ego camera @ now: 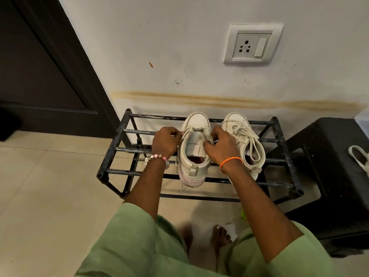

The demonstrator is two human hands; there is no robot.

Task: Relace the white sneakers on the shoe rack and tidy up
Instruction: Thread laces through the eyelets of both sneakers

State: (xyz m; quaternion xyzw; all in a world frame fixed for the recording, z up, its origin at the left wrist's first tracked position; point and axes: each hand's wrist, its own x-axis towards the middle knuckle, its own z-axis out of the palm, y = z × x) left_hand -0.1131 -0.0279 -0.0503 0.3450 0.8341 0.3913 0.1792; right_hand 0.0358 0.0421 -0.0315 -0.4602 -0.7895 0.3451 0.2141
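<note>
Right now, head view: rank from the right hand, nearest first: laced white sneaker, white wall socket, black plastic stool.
From the right hand:
1. Laced white sneaker, right beside the hand on the black metal shoe rack.
2. Black plastic stool, farther right, next to the rack.
3. White wall socket, high up on the wall.

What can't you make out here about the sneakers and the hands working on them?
- Head view: the lace ends, covered by the left hand and right hand.
- Left sneaker: eyelets under the right hand's fingers.
- Right sneaker: inner side behind the right forearm.
- White thing on the black stool: cut off by the right edge.
</note>
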